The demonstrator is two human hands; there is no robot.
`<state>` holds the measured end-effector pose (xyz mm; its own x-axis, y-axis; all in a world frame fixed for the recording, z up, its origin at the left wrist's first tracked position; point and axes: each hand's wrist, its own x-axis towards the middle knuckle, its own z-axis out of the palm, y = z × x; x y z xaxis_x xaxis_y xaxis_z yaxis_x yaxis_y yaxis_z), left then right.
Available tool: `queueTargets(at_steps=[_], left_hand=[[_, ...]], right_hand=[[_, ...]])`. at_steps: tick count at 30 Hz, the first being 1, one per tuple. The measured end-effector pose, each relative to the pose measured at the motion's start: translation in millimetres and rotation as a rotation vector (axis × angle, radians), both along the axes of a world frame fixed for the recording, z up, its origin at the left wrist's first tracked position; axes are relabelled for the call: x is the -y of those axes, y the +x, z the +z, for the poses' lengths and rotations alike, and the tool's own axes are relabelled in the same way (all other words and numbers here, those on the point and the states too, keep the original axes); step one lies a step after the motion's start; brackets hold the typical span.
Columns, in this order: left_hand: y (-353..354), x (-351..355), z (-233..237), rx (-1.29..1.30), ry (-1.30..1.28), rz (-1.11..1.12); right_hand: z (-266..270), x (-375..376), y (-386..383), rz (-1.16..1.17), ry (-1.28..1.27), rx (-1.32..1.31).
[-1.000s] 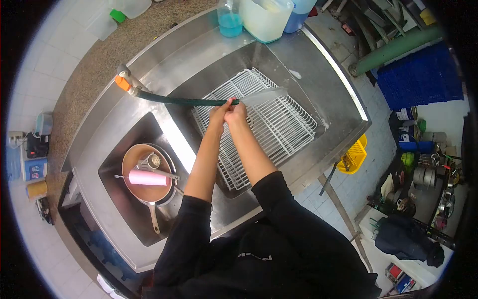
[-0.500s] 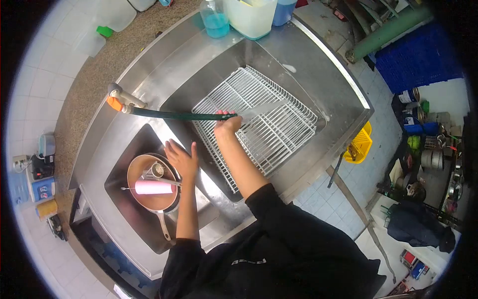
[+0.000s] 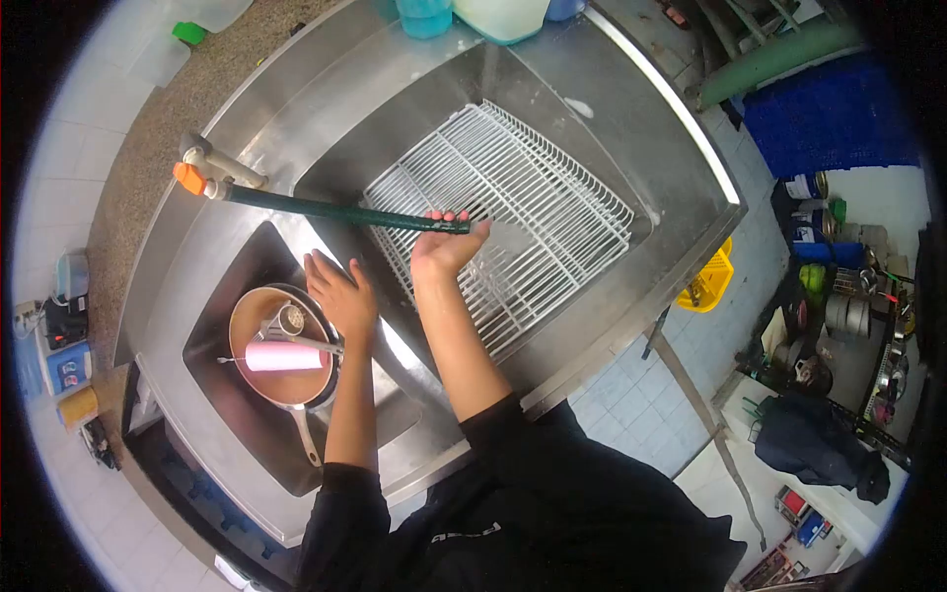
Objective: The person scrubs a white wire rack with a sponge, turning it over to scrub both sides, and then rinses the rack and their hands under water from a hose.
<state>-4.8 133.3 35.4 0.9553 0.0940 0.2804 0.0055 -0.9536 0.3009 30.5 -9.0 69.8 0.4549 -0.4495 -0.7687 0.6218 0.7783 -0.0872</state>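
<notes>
A dark green hose (image 3: 326,209) runs from the tap with the orange handle (image 3: 189,179) to my right hand (image 3: 449,247), whose fingers are wrapped round its end. Water leaves the hose over a white wire rack (image 3: 552,217) lying in the right basin. My left hand (image 3: 340,293) is held over the divider between the basins, fingers spread, holding nothing. Below and left of it, in the left basin, sits a pan (image 3: 239,335) with a pink cylinder (image 3: 286,356), a small strainer (image 3: 292,318) and other utensils in it.
Bottles with blue liquid (image 3: 424,18) and a whitish container (image 3: 501,18) stand at the sink's back edge. A yellow basket (image 3: 712,281) is on the floor at the right, a blue crate (image 3: 834,113) beyond it. Pots and shelves are at the far right.
The view has shifted a little. My right hand has tilted the hose end, and the water now falls more downward onto the rack instead of spraying right. My left hand stays spread near the divider.
</notes>
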Motion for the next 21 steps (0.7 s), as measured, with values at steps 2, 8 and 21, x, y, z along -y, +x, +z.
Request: queueTargets(at_steps=[2,8,21], left_hand=[[0.6,-1.5,-1.9,-0.004,0.007,0.003],[-1.8,-0.1,0.1,0.005,-0.024,0.019],[-2.3,-0.2,-5.7,0.018,0.036,0.056]], right_hand=[[-11.8,-1.8,-5.0,0.018,0.049,0.097],[-30.7,-8.2,-17.4,0.518,0.083,0.115],[-20.9,-6.8,-35.6,0.342,-0.109,0.295]])
